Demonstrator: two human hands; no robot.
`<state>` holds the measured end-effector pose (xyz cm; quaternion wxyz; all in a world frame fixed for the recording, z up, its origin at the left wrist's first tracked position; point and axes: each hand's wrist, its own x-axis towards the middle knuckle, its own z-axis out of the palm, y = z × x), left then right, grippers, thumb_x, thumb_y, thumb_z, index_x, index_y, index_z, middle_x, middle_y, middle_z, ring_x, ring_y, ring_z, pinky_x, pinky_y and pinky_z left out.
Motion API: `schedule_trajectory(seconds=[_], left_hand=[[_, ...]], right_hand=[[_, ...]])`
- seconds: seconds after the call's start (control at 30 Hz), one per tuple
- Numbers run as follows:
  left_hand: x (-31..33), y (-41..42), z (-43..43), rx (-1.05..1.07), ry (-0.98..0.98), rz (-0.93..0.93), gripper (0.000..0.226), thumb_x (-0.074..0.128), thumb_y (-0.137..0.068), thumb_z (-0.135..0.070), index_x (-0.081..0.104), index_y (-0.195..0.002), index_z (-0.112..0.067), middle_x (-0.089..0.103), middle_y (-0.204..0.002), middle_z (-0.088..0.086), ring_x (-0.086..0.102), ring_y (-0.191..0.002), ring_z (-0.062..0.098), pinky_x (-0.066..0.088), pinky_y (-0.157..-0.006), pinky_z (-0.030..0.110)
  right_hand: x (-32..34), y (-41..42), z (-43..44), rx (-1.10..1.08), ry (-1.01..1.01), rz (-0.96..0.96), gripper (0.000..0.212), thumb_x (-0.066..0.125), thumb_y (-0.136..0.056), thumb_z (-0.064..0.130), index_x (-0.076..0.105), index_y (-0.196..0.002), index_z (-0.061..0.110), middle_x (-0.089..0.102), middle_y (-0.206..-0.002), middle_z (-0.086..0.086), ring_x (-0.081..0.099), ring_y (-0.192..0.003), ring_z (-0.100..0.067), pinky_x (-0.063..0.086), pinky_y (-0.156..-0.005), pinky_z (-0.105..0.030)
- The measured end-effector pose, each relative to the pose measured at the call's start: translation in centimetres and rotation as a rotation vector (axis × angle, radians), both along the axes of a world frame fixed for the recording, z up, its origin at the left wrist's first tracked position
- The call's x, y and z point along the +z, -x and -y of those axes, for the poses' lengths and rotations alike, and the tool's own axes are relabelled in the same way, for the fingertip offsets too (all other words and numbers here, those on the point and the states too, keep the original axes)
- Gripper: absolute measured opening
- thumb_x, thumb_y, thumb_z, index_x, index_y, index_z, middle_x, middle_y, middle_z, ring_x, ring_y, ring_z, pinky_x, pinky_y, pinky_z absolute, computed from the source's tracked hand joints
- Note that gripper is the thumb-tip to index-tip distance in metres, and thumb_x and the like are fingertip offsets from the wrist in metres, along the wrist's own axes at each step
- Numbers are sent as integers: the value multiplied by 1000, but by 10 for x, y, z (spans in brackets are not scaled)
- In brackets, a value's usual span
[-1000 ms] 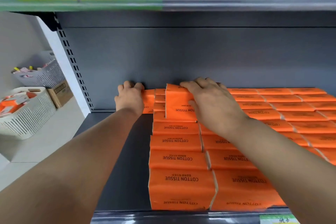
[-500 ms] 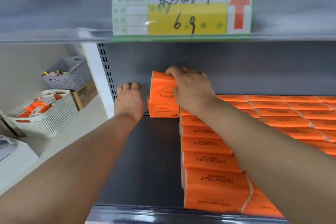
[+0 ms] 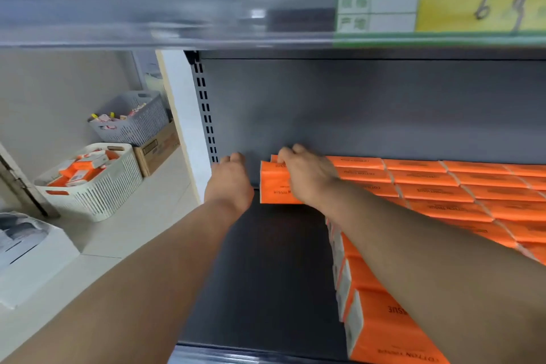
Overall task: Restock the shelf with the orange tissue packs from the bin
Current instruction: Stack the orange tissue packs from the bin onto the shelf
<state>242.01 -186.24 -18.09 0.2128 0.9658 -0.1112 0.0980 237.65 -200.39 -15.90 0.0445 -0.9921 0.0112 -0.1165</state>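
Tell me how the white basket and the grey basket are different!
Colour: the white basket is cream-white, the grey basket is grey. Contents: the white basket holds orange packs, the grey basket small pink and yellow things, too small to name. Place: the white basket stands nearer, the grey basket farther back beside a cardboard box. Both are slotted plastic, left of the shelf.

Even, soft light — upper shelf edge (image 3: 165, 9) motion-blurred, wide-angle bending at edges.

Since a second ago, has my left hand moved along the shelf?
Yes. The left hand has slid left, off the orange packs toward the slotted post.
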Motion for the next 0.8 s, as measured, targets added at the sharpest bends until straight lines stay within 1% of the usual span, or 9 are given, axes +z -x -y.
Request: schedule_trajectory(seconds=[0.07,0.13,0.17,0.3,0.4,0.5,0.63,0.7,0.8], left_hand=[[-7,2,4,-27,7,-28,49,41,-82,10,44,-128,-7,49,-126,13,46,-117,29,38,-77,31],[-11,3,7,-45,10,-53,47,41,-82,9,43,-127,-6,51,-125,13,48,-116,29,41,-80,33],[-13,3,8,-52,13,-68,45,41,-82,8,44,-125,-6,52,-124,13,49,-115,30,42,-80,34],[-17,-1,11,-74,40,-112,33,43,-84,3,44,-115,-8,58,-112,13,56,-103,31,40,-72,34],[-21,-4,17,-61,44,-142,24,46,-87,-2,41,-110,-8,61,-108,14,59,-101,33,39,-70,34],[-26,-3,29,-37,78,-172,22,48,-87,-4,39,-106,-8,62,-103,15,60,-95,32,40,-68,35],[-28,-2,42,-26,86,-169,23,53,-87,-8,35,-100,-12,60,-91,9,56,-80,26,40,-65,34],[-26,-4,46,-9,91,-150,22,53,-88,-10,33,-97,-14,55,-85,6,52,-76,24,40,-65,34],[-24,-7,52,-1,104,-140,20,51,-88,-9,34,-97,-13,53,-82,5,51,-74,24,40,-64,34]], right_hand=[[-9,-1,3,-24,12,-11,52,54,-84,0,45,-131,19,43,-124,-7,44,-118,-25,43,-93,-37],[-15,-4,2,-35,29,-2,53,57,-83,0,45,-132,17,43,-124,-7,43,-119,-25,45,-95,-38],[-15,-6,1,-36,30,5,53,58,-83,2,45,-132,18,43,-123,-7,43,-119,-25,44,-95,-38],[-7,-2,6,-43,38,57,48,61,-86,15,45,-131,20,45,-124,-5,44,-120,-25,40,-96,-37],[0,13,21,-102,86,29,43,49,-89,10,45,-132,16,46,-128,-7,44,-122,-26,38,-98,-37],[3,31,33,-189,133,-77,43,38,-91,6,44,-133,12,46,-133,-9,43,-125,-29,36,-101,-38],[3,45,37,-203,132,-163,32,39,-91,6,53,-120,11,54,-124,-9,51,-116,-27,41,-92,-36],[5,45,37,-192,113,-163,30,40,-92,7,55,-117,13,56,-121,-8,54,-113,-27,43,-90,-36],[6,43,41,-187,111,-135,29,42,-92,7,55,-117,14,57,-120,-7,54,-110,-25,44,-90,-37]])
